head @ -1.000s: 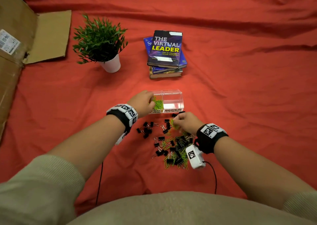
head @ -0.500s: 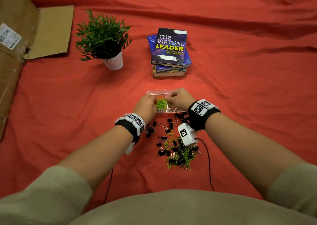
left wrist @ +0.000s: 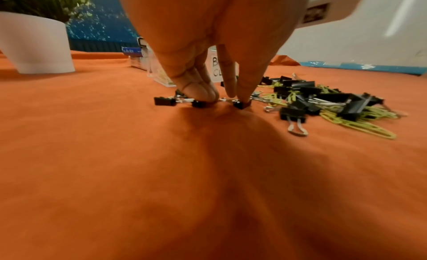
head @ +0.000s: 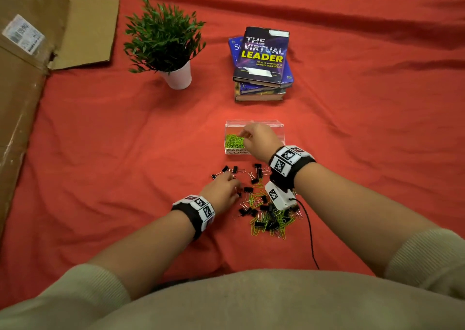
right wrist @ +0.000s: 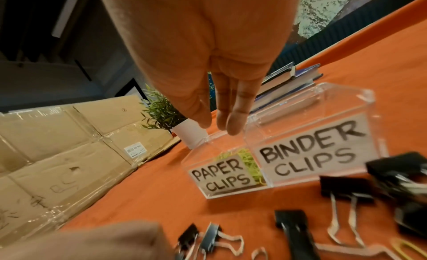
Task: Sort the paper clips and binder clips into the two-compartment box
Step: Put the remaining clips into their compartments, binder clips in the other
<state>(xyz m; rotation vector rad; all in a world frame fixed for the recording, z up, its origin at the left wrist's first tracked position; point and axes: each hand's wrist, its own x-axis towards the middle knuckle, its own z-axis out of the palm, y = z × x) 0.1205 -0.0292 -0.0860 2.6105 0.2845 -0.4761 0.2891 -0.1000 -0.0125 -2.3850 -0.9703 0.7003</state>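
Observation:
The clear two-compartment box (head: 254, 121) (right wrist: 342, 103) sits on the red cloth, labelled PAPER CLIPS on the left and BINDER CLIPS on the right. Green paper clips (head: 232, 140) (right wrist: 250, 161) lie in the left compartment; I see nothing in the right one. My right hand (head: 247, 136) (right wrist: 217, 126) hovers over the paper clip side with straight fingers, holding nothing. Nearer me lies a mixed pile (head: 269, 216) (left wrist: 323, 103) of black binder clips and green paper clips. At its left edge, my left hand (head: 227, 181) (left wrist: 221, 98) pinches small binder clips (left wrist: 240, 105) against the cloth.
A potted plant (head: 163, 35) and a stack of books (head: 261, 63) stand beyond the box. Flattened cardboard (head: 30, 78) lines the left edge. A black cable (head: 310, 236) runs from the right wrist camera (head: 279, 196) toward me.
The left hand left the box's left side and came down onto the loose binder clips. The right hand rose from the pile to the box and now hangs open over it.

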